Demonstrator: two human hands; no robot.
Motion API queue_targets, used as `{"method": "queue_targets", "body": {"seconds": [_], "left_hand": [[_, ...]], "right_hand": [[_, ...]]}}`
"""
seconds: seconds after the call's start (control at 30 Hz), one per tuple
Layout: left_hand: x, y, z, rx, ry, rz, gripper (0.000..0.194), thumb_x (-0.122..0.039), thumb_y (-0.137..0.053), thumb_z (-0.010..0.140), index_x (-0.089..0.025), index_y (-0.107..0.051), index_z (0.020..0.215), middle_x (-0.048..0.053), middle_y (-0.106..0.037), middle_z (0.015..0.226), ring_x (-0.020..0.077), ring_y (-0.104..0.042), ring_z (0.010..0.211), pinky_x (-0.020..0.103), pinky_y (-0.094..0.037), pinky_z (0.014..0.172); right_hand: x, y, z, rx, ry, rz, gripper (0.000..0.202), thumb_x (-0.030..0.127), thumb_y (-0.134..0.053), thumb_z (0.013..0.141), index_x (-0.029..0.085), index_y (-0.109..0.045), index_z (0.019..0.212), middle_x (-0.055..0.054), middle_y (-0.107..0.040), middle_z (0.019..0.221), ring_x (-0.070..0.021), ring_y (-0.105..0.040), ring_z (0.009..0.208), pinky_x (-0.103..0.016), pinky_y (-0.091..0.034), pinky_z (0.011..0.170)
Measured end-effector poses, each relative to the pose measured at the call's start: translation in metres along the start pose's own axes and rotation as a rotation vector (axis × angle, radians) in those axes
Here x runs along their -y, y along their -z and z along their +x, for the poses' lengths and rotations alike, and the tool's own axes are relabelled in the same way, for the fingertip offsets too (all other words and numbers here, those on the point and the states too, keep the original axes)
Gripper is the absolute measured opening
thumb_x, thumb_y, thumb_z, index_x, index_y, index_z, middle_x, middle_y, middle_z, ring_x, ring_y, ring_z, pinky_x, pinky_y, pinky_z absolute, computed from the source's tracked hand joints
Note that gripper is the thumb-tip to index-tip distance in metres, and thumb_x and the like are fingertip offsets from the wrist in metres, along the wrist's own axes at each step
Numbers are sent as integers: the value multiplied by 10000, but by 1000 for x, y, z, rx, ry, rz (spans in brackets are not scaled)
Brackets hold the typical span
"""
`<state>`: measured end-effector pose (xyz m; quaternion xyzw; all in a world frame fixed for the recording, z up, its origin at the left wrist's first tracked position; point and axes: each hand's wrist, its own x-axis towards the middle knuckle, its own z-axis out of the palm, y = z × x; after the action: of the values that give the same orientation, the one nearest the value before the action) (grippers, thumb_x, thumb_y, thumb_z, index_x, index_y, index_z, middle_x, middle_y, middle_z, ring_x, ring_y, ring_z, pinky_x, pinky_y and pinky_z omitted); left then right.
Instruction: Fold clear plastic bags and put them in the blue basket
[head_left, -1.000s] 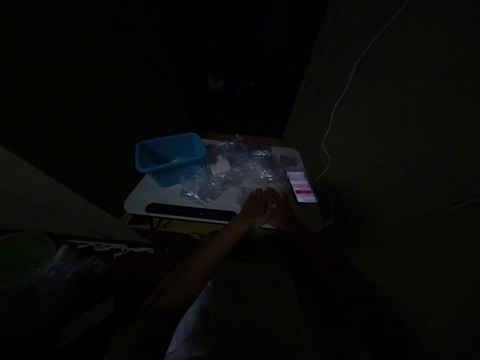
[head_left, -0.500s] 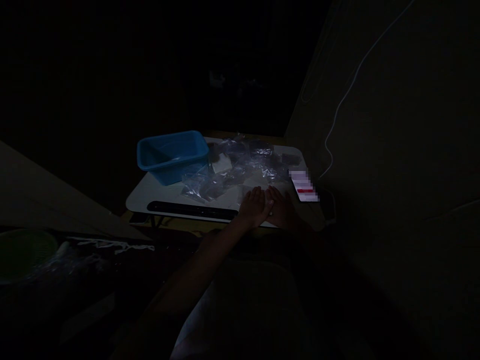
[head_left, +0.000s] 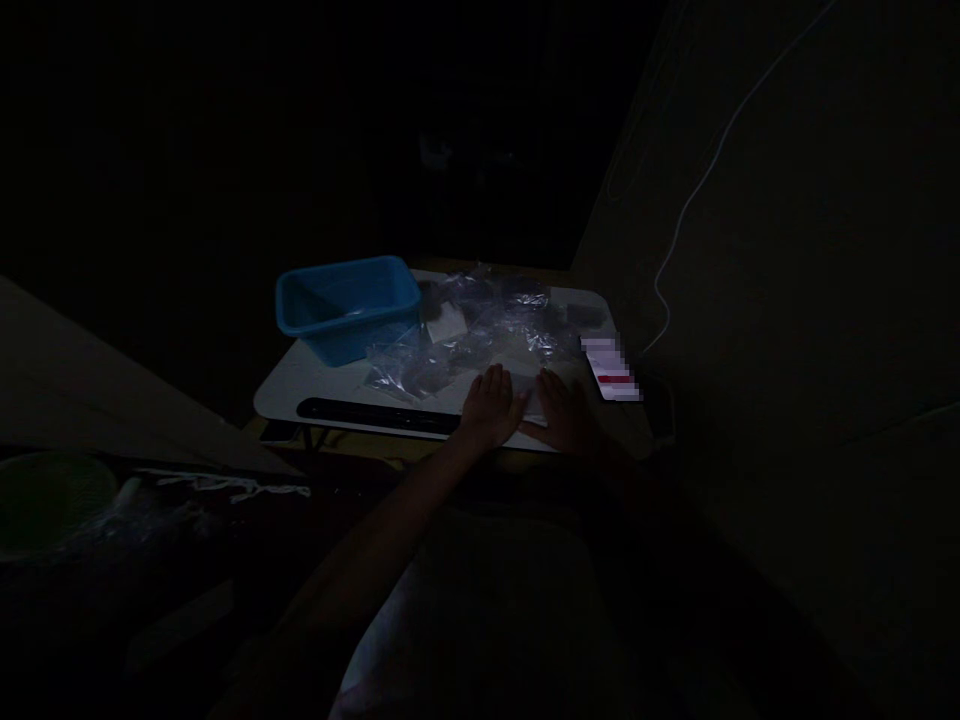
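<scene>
In dim light, my left hand (head_left: 491, 408) lies flat near the front edge of the white table (head_left: 281, 390), fingers stretched out and thumb to the right. Beside it my right hand (head_left: 562, 412) also rests flat, palm down. A thin, pale, clear-looking plastic piece (head_left: 526, 388) shows between the hands and just beyond them; its kind is hard to make out in the dark. Behind the hands spreads a heap of crinkled clear plastic bags (head_left: 491, 310). A small white square item (head_left: 446, 322) lies among them.
A blue plastic basin (head_left: 349, 325) stands at the table's left. A lit phone (head_left: 611, 368) lies at the right edge, close to a white cable (head_left: 694, 190) hanging along the wall. A black slot (head_left: 375, 414) runs along the table's front. A green basket (head_left: 56, 500) is low at left.
My hands have moved apart: the left one shifted a little to the left, opening a gap that shows the pale plastic piece. Basin, bags and phone stay in place.
</scene>
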<state>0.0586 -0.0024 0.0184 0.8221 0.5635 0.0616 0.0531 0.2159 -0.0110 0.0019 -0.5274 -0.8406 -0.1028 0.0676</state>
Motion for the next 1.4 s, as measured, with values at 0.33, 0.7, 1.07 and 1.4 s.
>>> {"method": "queue_targets", "body": {"seconds": [0.33,0.7,1.07,1.4], "left_hand": [[13,2,-5,-54,30,114,552,-337,-201,896,-29,-248,1351,149,-231,1429,247,-202,1316,406,-178,1059],[12,0,-5,-77,27,103,551,-339,-207,892,-29,-270,1343,151,-240,1425,247,-223,1308,406,-179,1058],[12,-1,-4,-90,25,101,558,-341,-204,889,-24,-265,1345,155,-245,1422,252,-226,1306,415,-184,1054],[12,-1,-5,-88,26,108,546,-345,-208,891,-45,-279,1341,145,-249,1423,240,-218,1311,405,-182,1055]], "right_hand": [[-1,1,0,13,-12,18,787,632,-286,797,37,-308,1312,-237,-291,1385,-308,-248,1286,-538,-192,988],[-1,-1,-1,-6,-27,75,786,609,-300,803,27,-265,1330,-238,-314,1373,-310,-250,1287,-532,-200,994],[5,-2,-1,-126,-8,88,720,505,-317,835,41,-176,1366,-218,-279,1397,-283,-190,1316,-500,-159,1027],[7,-4,3,-22,-33,28,665,520,-294,847,28,-339,1293,-239,-299,1380,-298,-256,1287,-530,-196,994]]}}
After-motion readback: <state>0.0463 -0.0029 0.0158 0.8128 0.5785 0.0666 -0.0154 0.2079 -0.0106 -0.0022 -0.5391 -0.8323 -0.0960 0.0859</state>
